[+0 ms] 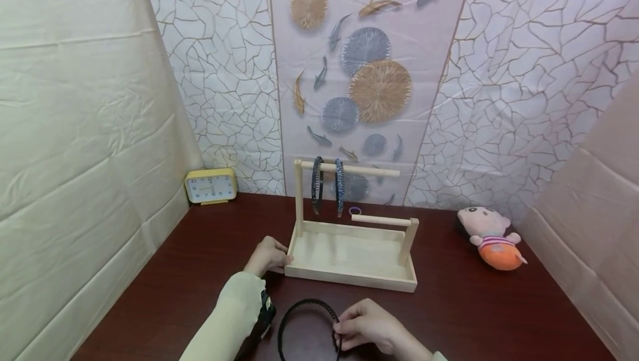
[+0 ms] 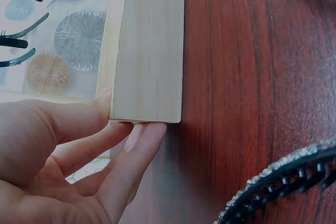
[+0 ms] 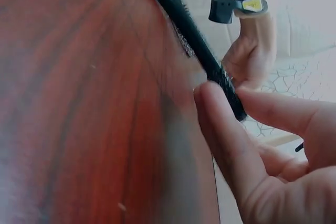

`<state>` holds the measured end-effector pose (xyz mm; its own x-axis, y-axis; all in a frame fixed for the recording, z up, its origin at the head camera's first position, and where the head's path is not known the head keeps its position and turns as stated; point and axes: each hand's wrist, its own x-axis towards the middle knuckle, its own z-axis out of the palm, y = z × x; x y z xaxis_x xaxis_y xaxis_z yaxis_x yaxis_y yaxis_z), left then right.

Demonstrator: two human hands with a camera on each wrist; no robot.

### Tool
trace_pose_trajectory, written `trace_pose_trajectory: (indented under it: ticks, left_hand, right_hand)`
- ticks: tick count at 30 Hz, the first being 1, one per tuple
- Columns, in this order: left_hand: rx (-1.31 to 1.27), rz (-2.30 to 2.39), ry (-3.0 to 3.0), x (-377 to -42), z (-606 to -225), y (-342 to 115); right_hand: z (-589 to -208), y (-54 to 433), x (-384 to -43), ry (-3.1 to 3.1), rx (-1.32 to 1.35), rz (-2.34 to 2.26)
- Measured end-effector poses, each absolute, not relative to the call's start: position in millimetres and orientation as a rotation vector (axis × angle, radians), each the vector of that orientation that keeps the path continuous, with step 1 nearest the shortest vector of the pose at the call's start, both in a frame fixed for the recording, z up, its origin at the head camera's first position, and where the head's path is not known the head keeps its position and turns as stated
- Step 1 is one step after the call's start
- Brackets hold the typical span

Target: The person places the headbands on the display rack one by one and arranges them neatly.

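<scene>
Between thumb and fingers my right hand [image 1: 371,328] pinches one side of a black toothed headband [image 1: 312,301], near the front of the table. Glittering stones line its outer edge in the left wrist view, where part of the headband [image 2: 278,174] shows. My left hand [image 1: 267,255] grips the front left corner of a light wooden rack [image 1: 349,279], thumb at the rim and fingertips against its end. From the rack's tall upper bar hang two headbands, one dark [image 1: 315,186] and one blue-grey and sparkly [image 1: 340,186]. A shorter, lower bar [image 1: 381,220] stands on the rack's right.
A small purple ring [image 1: 355,210] lies behind the rack. At the back left stands a yellow clock [image 1: 211,186]. A pink and orange plush toy [image 1: 491,239] lies at the right. Cloth walls [image 1: 100,128] surround the dark red table [image 1: 209,228].
</scene>
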<state>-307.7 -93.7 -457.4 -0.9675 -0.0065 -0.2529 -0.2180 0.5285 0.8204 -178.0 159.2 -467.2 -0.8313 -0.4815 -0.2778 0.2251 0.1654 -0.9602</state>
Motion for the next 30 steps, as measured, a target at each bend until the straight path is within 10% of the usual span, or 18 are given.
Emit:
trace_pose_trajectory:
  ticks: [30]
  left_hand:
    - [-0.214,1.44,2.511,-307.4,-456.1,-94.0]
  right_hand:
    - [-441.6,171.5,-157.7,2.164,-0.34,-1.939]
